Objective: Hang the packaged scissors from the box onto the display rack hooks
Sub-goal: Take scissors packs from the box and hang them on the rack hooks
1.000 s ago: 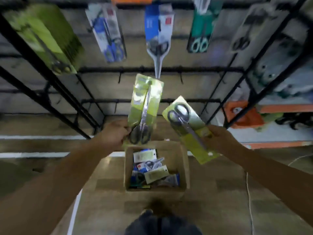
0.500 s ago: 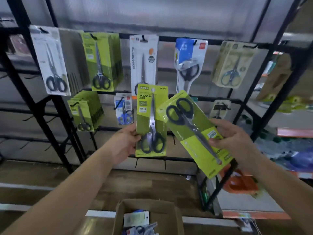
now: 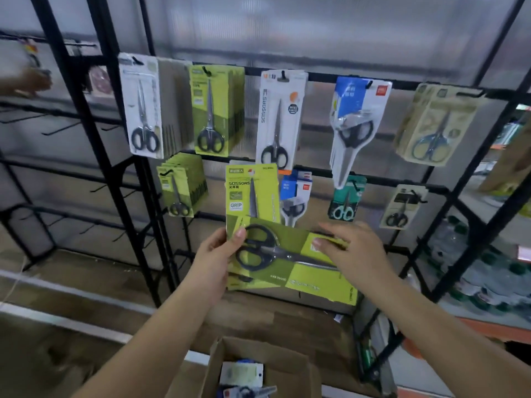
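my left hand pinches two green scissor packs, thumb pressed on the front one. my right hand lies flat over it, fingers loosely spread.

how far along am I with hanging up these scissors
Partly done. Many packs already hang on the black wire display rack. In hand: your left hand holds an upright green scissors pack and a second green pack lying sideways, which your right hand touches. Left: hang both, then the packs in the brown cardboard box.
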